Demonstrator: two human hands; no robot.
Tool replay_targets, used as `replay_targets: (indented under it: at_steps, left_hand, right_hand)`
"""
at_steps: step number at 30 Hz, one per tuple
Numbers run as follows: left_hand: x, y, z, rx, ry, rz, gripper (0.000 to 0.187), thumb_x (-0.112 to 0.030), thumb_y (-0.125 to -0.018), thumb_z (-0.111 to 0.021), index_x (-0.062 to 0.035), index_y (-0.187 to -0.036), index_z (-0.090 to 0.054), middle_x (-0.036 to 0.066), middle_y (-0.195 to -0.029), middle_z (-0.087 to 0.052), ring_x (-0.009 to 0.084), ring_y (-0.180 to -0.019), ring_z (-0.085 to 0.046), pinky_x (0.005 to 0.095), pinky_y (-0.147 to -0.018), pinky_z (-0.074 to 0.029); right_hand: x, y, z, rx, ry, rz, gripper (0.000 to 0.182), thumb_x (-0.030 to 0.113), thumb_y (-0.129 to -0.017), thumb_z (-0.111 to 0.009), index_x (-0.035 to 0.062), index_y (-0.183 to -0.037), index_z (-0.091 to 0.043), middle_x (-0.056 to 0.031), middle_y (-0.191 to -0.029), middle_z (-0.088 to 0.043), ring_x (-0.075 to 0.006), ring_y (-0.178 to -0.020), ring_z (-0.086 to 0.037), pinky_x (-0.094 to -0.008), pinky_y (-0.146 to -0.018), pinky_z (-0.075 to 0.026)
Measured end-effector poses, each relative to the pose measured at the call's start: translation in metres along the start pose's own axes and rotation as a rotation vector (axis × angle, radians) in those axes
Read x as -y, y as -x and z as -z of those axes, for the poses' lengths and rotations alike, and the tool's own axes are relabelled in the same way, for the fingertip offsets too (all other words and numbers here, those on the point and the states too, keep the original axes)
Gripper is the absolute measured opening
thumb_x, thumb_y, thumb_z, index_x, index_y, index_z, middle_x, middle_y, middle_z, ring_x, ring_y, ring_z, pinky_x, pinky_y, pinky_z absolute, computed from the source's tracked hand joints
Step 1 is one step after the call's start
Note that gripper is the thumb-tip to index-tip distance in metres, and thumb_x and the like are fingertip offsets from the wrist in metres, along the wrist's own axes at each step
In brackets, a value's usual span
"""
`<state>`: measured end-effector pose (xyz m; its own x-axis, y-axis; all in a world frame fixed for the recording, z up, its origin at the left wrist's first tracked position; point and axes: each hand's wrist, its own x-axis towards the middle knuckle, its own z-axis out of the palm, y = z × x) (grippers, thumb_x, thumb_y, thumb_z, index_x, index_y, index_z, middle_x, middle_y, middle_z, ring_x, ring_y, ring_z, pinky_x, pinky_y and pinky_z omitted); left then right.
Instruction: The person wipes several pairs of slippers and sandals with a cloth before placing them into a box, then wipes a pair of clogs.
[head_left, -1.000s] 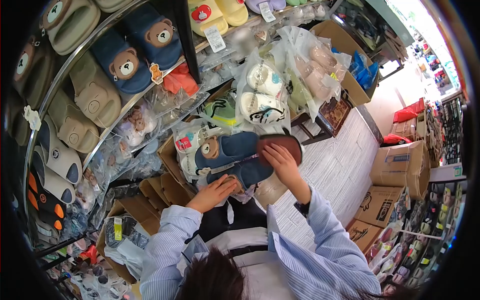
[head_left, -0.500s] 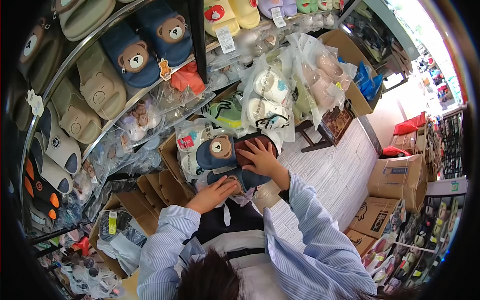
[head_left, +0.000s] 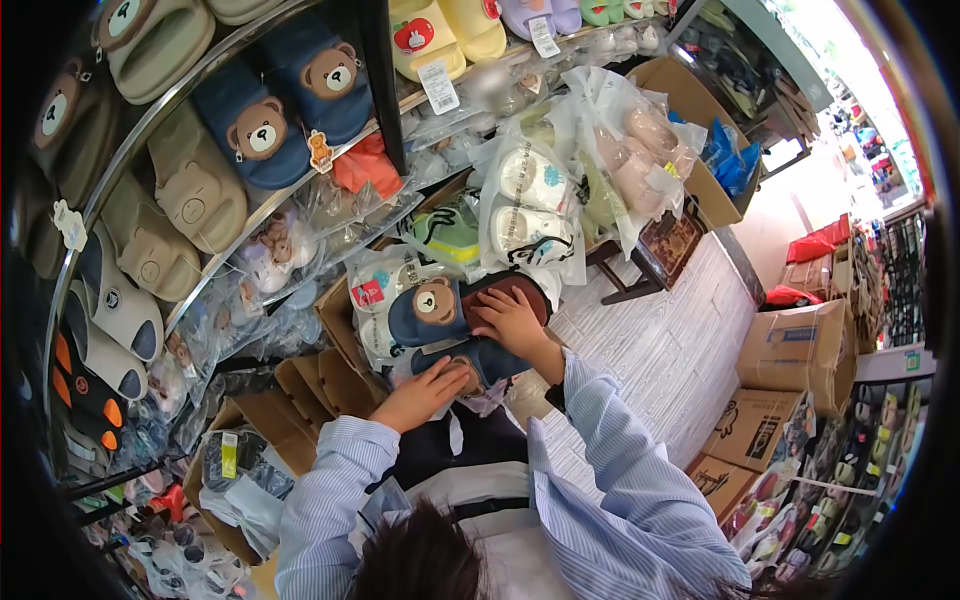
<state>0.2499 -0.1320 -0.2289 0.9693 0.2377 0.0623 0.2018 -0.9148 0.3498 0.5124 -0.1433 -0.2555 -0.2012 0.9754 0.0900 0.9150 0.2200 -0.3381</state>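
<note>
A pair of navy slippers with brown bear heads lies on plastic-wrapped footwear in front of my body. My right hand [head_left: 512, 322] rests palm down, fingers spread, on the dark red-brown footbed of the far slipper [head_left: 430, 308]. On the strap of the near slipper [head_left: 488, 358] lies my left hand [head_left: 425, 392], fingers stretched out and partly covering its bear. Beside the far slipper is a bagged pair of white slippers [head_left: 370, 312] with a red label. Behind them are a green shoe [head_left: 447, 232] and bagged white slippers [head_left: 535, 205].
Shelves of slippers [head_left: 195, 195] curve along the left and back. An open carton [head_left: 275, 420] stands at my left. Bagged pink shoes [head_left: 640, 165] and a dark stool [head_left: 655, 255] are at the back right. Stacked cardboard boxes [head_left: 795, 350] stand to the right on the pale floor.
The view has shifted slightly. My right hand has slid a little to the left over the footbed, while my left hand stays on the near slipper.
</note>
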Motion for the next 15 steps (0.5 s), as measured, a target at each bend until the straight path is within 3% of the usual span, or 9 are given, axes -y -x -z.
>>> replay_targets:
  at_steps: [4, 7, 11, 14, 15]
  left_hand:
    - [0.0, 0.001, 0.003, -0.002, -0.001, 0.001, 0.058, -0.005, -0.079, -0.057, -0.0116, -0.135, -0.044, 0.001, -0.14, -0.043, 0.0269, -0.13, -0.041, 0.0318, -0.08, -0.055]
    - [0.001, 0.001, 0.001, 0.001, 0.01, 0.004, 0.058, -0.004, -0.079, -0.057, -0.0116, -0.135, -0.044, 0.002, -0.139, -0.043, 0.0273, -0.13, -0.041, 0.032, -0.079, -0.055]
    - [0.0, 0.003, -0.002, -0.025, 0.007, -0.007, 0.059, -0.004, -0.078, -0.057, -0.0115, -0.135, -0.044, 0.002, -0.139, -0.043, 0.028, -0.13, -0.041, 0.0327, -0.08, -0.055]
    - [0.001, 0.002, -0.001, -0.01, 0.03, -0.003, 0.06, -0.003, -0.077, -0.057, -0.0111, -0.135, -0.043, 0.003, -0.14, -0.042, 0.0285, -0.13, -0.041, 0.0327, -0.081, -0.055]
    - [0.002, 0.002, 0.0, 0.012, 0.02, -0.004, 0.06, -0.005, -0.078, -0.056, -0.0119, -0.136, -0.042, 0.002, -0.141, -0.041, 0.0289, -0.13, -0.04, 0.0321, -0.083, -0.054]
  right_hand:
    - [-0.022, 0.006, 0.004, 0.026, -0.012, 0.069, 0.042, 0.046, -0.083, -0.057, 0.0138, -0.109, -0.063, -0.0071, -0.124, -0.059, -0.0236, -0.122, -0.048, -0.0468, -0.103, -0.032]
    - [-0.039, 0.009, 0.023, 0.063, 0.003, -0.033, 0.041, 0.044, -0.083, -0.058, 0.0107, -0.106, -0.064, -0.0087, -0.117, -0.062, -0.0259, -0.116, -0.053, -0.0412, -0.1, -0.036]
    - [-0.019, -0.011, 0.049, -0.077, -0.198, -0.117, 0.043, 0.043, -0.083, -0.059, 0.0058, -0.104, -0.064, -0.0109, -0.113, -0.063, -0.0291, -0.113, -0.055, -0.0398, -0.097, -0.039]
    - [-0.007, -0.018, 0.017, -0.071, -0.126, 0.003, 0.043, 0.042, -0.084, -0.059, 0.0052, -0.105, -0.063, -0.0108, -0.115, -0.063, -0.0285, -0.114, -0.054, -0.0407, -0.097, -0.039]
    - [-0.003, -0.016, 0.009, 0.023, -0.067, -0.004, 0.042, 0.042, -0.084, -0.058, 0.0058, -0.105, -0.063, -0.0108, -0.118, -0.062, -0.028, -0.115, -0.054, -0.0414, -0.098, -0.038]
